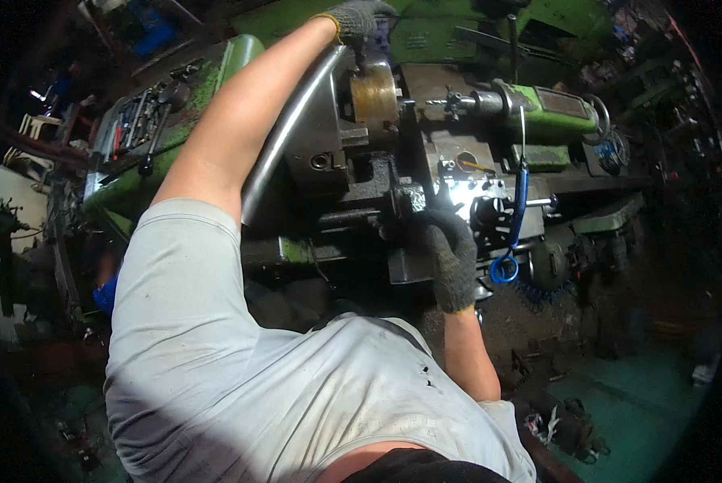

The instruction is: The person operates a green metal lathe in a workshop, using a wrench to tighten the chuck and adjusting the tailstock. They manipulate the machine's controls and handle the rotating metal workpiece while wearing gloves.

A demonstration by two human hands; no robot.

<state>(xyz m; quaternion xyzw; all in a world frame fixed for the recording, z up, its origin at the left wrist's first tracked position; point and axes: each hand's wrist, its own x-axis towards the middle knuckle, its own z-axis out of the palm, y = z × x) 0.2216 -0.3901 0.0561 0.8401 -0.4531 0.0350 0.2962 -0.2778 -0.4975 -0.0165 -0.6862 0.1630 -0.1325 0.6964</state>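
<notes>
Both hands on the lathe

I stand over a green lathe (pixel 554 113), both hands in dark knit gloves. My left hand (pixel 359 18) reaches far across the top of the machine and is curled on something dark just above the chuck (pixel 329 133); I cannot tell what it grips. A brass-coloured workpiece (pixel 375 95) sits in the chuck right below that hand. My right hand (pixel 449 249) is closed around a dark part on the front of the carriage (pixel 457 173), fingers wrapped over it. A blue coiled hose (pixel 519 213) hangs just to the right of that hand, looped at the bottom. The tailstock (pixel 538 105) lies well to the right of the workpiece, apart from it. A tray of tools (pixel 140 121) rests on the headstock at my left, beside my upper arm
</notes>
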